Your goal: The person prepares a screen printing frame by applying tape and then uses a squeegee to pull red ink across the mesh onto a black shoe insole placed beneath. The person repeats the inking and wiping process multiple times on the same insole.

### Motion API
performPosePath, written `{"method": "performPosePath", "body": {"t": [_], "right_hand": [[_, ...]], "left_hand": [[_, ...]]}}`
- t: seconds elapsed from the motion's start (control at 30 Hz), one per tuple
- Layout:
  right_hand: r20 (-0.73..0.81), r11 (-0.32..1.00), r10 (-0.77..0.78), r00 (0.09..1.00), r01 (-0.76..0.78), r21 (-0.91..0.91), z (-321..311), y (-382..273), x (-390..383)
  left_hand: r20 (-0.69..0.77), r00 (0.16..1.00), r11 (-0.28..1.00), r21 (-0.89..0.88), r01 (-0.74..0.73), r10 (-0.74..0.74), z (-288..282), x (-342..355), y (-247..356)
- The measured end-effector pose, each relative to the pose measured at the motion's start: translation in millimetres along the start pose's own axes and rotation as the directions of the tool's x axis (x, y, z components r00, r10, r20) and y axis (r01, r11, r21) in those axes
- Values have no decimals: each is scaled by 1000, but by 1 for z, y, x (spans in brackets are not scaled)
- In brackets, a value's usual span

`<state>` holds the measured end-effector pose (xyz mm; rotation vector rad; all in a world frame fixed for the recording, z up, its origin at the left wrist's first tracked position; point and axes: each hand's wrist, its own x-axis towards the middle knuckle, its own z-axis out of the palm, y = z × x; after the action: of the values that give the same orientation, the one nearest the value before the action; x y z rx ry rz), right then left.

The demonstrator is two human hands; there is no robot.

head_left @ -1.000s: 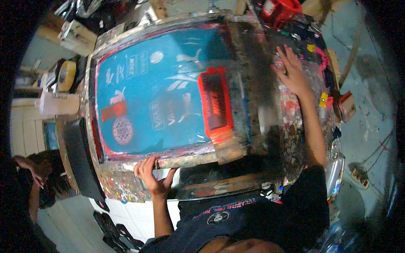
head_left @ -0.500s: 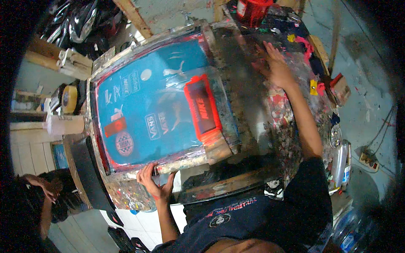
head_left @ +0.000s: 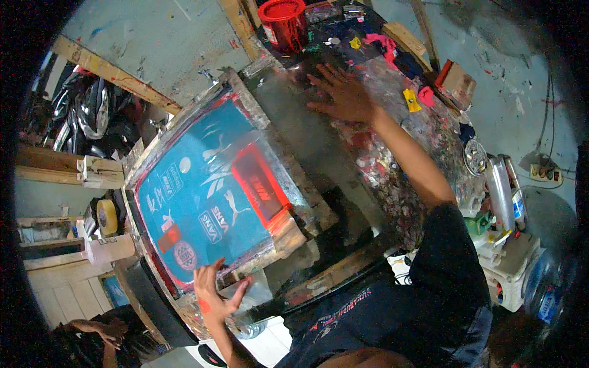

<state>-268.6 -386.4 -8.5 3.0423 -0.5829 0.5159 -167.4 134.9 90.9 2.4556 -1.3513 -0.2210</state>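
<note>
A blue mesh printing screen (head_left: 190,190) in a paint-stained wooden frame lies at a slant on the left side of the worktable. White designs and a red-bordered rectangle (head_left: 261,187) show on it. At the frame's near edge is my left hand (head_left: 215,294), fingers resting over the wood and thumb held apart. My right hand (head_left: 346,98) lies flat with fingers spread on a dark, flat surface (head_left: 291,119) beyond the screen's right side. It holds nothing.
A red bucket (head_left: 283,24) stands at the table's far end. Pink and yellow scraps (head_left: 411,99) lie along the right side, near a reddish-brown block (head_left: 455,84). Tape (head_left: 107,217) sits by a pale container (head_left: 110,249) at left. Another person's hands (head_left: 101,331) show lower left.
The whole view has turned, so the screen now slants more. My right hand's fingers are spread wider on the dark surface. My left hand stays at the frame's near edge.
</note>
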Motion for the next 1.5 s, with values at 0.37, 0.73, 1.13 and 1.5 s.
{"method": "performPosePath", "body": {"t": [0.37,0.73,1.13,1.5], "right_hand": [[-248,949,227,942,-272,-162,-45,77,91],[725,817,433,535,-572,-65,7,225,185],[242,925,287,927,-334,182,-119,161,35],[416,979,167,894,-199,35,-121,126,-100]], "left_hand": [[54,668,670,-67,-739,742,13,230,141],[-181,706,701,-98,-706,685,212,426,211],[-273,685,715,11,-700,675,222,421,207],[-334,577,649,166,-742,745,219,410,238]]}}
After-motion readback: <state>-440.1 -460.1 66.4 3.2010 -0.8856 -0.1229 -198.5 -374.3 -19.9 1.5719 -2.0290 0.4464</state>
